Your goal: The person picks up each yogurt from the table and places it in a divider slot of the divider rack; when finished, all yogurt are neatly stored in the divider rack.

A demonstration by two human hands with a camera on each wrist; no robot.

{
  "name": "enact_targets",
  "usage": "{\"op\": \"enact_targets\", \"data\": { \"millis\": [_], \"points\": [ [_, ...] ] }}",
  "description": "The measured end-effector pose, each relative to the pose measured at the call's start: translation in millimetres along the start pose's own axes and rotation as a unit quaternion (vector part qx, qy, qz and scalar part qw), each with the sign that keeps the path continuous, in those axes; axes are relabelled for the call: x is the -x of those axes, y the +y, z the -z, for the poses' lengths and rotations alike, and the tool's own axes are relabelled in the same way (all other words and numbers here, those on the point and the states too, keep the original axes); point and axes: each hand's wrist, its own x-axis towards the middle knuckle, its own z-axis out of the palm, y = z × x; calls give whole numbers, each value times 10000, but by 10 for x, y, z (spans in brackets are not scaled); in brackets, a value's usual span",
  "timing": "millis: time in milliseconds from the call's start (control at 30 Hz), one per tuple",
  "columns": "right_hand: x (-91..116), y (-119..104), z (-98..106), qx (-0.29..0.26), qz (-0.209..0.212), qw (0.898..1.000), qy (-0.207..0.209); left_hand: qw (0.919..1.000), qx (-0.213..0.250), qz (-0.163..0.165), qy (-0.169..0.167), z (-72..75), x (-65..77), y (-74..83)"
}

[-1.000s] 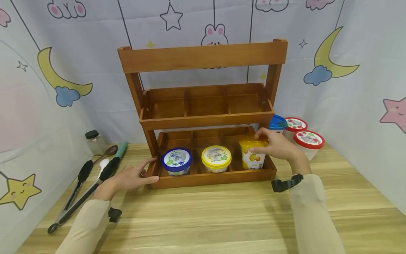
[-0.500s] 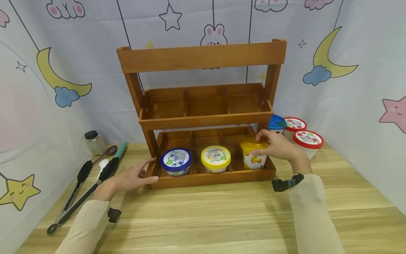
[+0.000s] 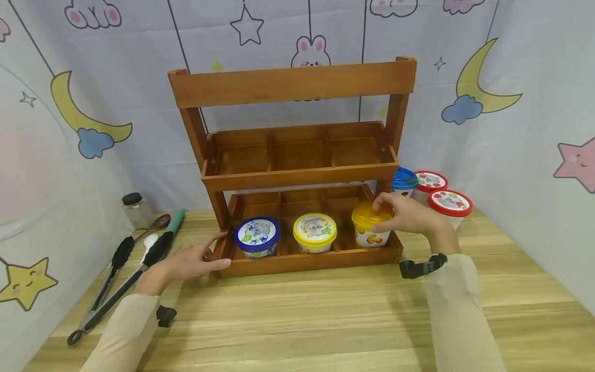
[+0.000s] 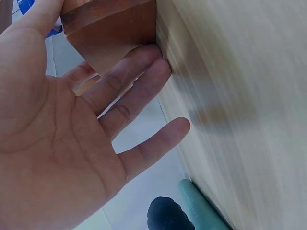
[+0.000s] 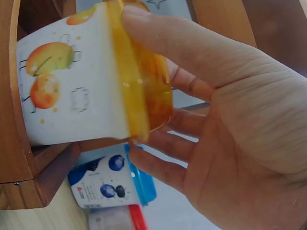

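Note:
My right hand (image 3: 409,214) holds a white yogurt cup (image 5: 72,81) with a clear yellow lid and orange fruit print by its lid, thumb on the near side and fingers round the far side. The cup is in the right front compartment of the wooden rack's (image 3: 307,264) lower tier. At the rack's left front corner, my left hand (image 3: 186,263) rests with fingers spread along the end and thumb at the front. A blue-lidded tub (image 3: 257,235) sits in the left front compartment, and a yellow-lidded tub (image 3: 315,231) in the middle one.
Behind the right side stand a blue-lidded cup (image 5: 108,179) and two red-lidded tubs, the nearer tub (image 3: 450,203) partly behind my hand. Tongs (image 3: 125,287), a brown spoon (image 3: 160,221) and a dark-capped jar (image 3: 137,211) are at left. The upper tier (image 3: 299,175) overhangs the lower one's back.
The cup in my right hand has shifted slightly right and its lid is now lower, with the fruit print turned. My left hand keeps its place on the rack.

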Motion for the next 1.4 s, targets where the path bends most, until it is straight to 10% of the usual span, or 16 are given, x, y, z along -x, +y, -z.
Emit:
{"op": "enact_targets", "data": {
  "millis": [1400],
  "points": [
    [117,190,57,84,460,9985,-282,9999,-11,-130,-23,-1,-3,-5]
  ]
}}
